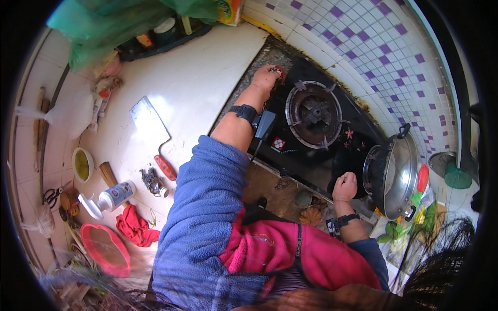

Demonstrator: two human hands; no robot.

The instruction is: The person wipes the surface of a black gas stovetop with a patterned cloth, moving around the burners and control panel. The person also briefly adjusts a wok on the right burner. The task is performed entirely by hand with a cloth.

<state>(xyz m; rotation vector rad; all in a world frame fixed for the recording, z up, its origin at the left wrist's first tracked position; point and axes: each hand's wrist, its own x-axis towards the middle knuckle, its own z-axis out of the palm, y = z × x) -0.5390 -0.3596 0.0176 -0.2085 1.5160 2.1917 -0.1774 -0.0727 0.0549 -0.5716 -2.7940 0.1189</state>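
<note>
My left hand (267, 77) is closed on a dark red scrubbing pad or cloth (279, 74), pressed at the back left corner of a black glass gas stove (272, 155). The stove's round burner (313, 114) with its metal ring lies just right of that hand. My right hand (345, 186) is a fist over the stove's front right part, near a metal wok (398, 177); nothing shows in it. The wok stands tilted on the right burner (370, 170). Dark grime runs along the stove's left and back edges.
On the white counter (202, 81) at left lie a cleaver (149, 120), a spray bottle (116, 196), a red cloth (136, 227), a blackened wad of steel wool (149, 179), a bowl (83, 165) and a red plastic basin (105, 248). A tiled wall (373, 50) borders the stove behind.
</note>
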